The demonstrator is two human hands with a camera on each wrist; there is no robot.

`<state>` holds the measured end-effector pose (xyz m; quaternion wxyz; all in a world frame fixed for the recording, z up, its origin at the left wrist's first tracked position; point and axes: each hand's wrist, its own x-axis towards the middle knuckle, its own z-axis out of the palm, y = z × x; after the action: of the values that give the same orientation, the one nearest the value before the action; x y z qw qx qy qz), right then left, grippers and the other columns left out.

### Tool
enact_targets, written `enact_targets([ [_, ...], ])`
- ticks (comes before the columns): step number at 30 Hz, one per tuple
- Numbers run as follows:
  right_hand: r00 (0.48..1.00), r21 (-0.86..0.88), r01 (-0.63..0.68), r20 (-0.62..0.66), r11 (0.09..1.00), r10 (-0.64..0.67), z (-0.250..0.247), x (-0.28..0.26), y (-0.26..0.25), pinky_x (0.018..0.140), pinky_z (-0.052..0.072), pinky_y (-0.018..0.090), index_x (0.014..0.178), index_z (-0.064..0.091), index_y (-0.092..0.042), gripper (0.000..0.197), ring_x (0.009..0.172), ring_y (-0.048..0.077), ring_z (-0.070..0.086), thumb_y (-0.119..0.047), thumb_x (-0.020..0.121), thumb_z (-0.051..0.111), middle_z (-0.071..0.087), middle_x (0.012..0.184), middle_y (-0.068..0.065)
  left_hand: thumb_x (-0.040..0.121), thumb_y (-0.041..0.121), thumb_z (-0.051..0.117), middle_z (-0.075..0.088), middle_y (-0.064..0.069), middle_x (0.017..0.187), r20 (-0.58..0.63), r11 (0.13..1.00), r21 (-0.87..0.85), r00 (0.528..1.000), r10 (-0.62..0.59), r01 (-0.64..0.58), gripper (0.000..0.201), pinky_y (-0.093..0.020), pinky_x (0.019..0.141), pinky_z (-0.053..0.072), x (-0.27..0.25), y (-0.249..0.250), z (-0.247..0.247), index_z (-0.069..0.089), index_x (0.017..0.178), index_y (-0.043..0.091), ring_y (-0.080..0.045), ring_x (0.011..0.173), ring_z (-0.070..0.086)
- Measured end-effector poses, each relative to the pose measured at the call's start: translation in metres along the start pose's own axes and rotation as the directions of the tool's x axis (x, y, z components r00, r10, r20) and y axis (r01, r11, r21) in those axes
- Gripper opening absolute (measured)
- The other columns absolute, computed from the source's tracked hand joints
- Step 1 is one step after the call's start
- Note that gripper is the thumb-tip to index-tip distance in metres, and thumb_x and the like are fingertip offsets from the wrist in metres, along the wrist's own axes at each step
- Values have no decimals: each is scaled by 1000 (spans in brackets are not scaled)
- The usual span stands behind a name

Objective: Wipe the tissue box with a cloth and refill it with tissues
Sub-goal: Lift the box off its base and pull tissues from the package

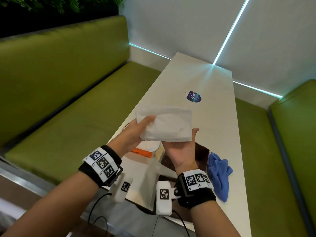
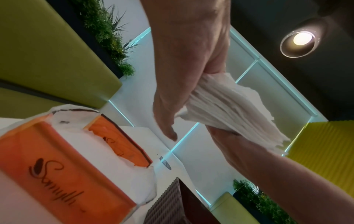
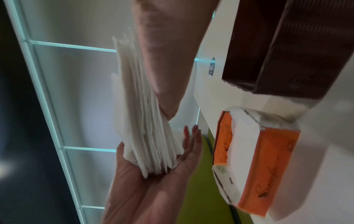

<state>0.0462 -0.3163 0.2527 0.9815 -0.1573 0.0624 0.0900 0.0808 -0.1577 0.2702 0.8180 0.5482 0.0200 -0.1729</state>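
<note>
Green upholstered benches (image 1: 68, 93) flank the long white table (image 1: 213, 134) in front of you. On its near end stands the dark brown ribbed tissue box (image 3: 298, 50), open and partly hidden behind your right wrist in the head view. Just left of it lies the torn-open orange tissue pack (image 2: 63, 169), its script logo seeming to read "Smyth", white tissues showing through the rip. The crumpled blue cloth (image 1: 219, 173) lies on the table just right of the box. Above the table you hold a thick stack of white tissues (image 1: 165, 124): your left hand (image 1: 135, 132) grips its left end, thumb on top and fingers curled underneath, while your right hand (image 1: 181, 149) lies flat, palm up, fingers straight, supporting the stack's lower edge. Farther along the table sits a small round dark-blue sticker (image 1: 194, 97) lettered "ClayG"; its smaller print is unreadable.
</note>
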Motion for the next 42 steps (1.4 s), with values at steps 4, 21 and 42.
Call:
enact_targets([
  [4, 991, -169, 36, -125, 985, -57, 4, -12, -18, 94, 53, 41, 122, 66, -11, 83, 113, 33, 62, -78, 79, 43, 63, 127, 15, 95, 29, 58, 69, -2, 117, 12, 998, 32, 998, -56, 56, 30, -43, 89, 56, 1, -3, 1, 57, 124, 22, -20, 101, 67],
  [21, 854, -961, 164, 25, 222, -520, -5, -28, -33, 97, 51, 39, 111, 46, -40, 31, 116, 19, 55, -39, 88, 66, 53, 128, 3, 78, 28, 70, 65, -1, 125, 120, 1000, -1, 993, -21, 21, 68, -26, 73, 58, 4, -32, 19, 43, 140, 21, -12, 102, 69],
  [42, 814, -923, 36, -195, 383, -547, -4, -33, -32, 90, 55, 45, 109, 44, -29, 19, 105, 26, 60, -29, 95, 57, 57, 113, 5, 83, 31, 73, 62, -3, 128, 41, 994, 105, 998, -37, 33, 64, -34, 84, 58, 12, -32, 26, 39, 137, 25, -19, 111, 65],
])
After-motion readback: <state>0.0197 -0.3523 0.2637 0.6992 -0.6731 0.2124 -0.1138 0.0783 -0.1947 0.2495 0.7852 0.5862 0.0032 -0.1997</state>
